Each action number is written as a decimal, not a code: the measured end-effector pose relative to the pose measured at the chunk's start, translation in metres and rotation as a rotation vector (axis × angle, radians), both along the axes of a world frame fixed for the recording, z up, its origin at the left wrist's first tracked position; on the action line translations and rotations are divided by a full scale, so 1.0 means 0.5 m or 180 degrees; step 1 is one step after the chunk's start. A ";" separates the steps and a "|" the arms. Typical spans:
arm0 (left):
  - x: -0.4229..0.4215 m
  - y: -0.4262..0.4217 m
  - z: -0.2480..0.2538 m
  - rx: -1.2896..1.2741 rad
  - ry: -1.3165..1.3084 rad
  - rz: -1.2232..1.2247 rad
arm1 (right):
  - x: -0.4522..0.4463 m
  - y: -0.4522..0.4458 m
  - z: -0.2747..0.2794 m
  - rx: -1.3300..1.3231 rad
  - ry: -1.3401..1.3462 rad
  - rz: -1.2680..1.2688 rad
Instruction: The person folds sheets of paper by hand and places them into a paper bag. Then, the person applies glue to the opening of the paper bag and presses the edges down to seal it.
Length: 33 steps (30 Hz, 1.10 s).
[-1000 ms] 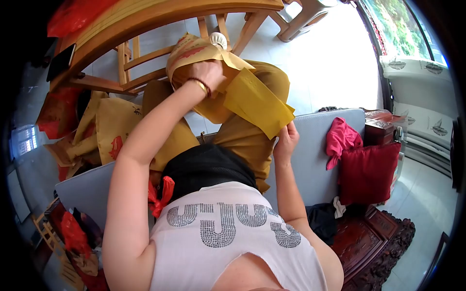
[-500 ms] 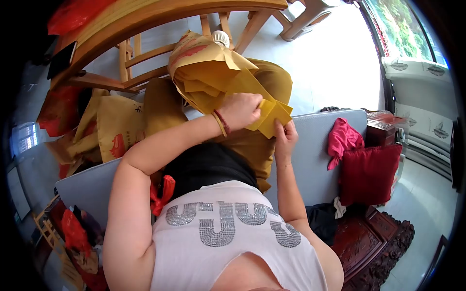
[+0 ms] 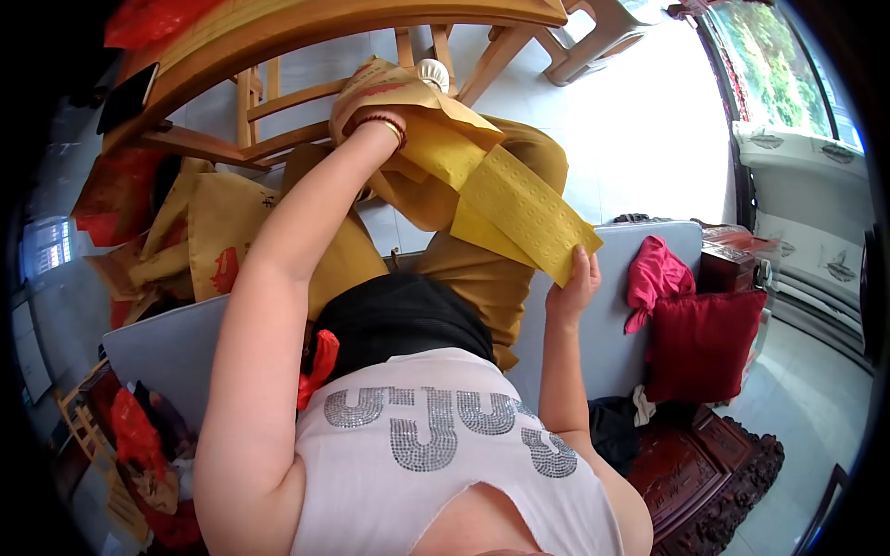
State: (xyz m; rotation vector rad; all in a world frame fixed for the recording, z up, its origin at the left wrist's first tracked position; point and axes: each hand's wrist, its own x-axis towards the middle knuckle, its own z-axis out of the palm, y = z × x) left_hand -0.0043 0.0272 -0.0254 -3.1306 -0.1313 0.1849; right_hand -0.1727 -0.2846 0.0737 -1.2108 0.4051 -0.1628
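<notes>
My right hand (image 3: 577,285) pinches the lower right corner of yellow joss paper sheets (image 3: 533,218), embossed with rows of round marks. The sheets stretch over my lap. A plainer yellow sheet (image 3: 482,234) shows underneath. My left hand (image 3: 378,120) reaches into the mouth of a brown paper bag (image 3: 371,88) with red print, and its fingers are hidden there. More yellow paper (image 3: 436,148) sticks out of that bag, close to the upper end of the embossed sheets. The bag rests against my knees.
A wooden table (image 3: 306,32) stands ahead, with a dark phone (image 3: 128,97) at its left edge. Several brown paper bags (image 3: 222,232) lie at the left. A red cushion (image 3: 705,347) and pink cloth (image 3: 658,273) are on the right of the grey seat (image 3: 612,347).
My left hand has left the yellow paper and gone up-left into the bag. The paper is now spread out long, and my right hand has moved slightly right and down, still gripping its corner.
</notes>
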 end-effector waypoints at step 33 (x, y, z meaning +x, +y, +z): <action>-0.214 -0.268 0.231 -0.3717 0.0716 -0.1029 | 0.006 0.060 0.017 -0.3493 -0.1062 0.1283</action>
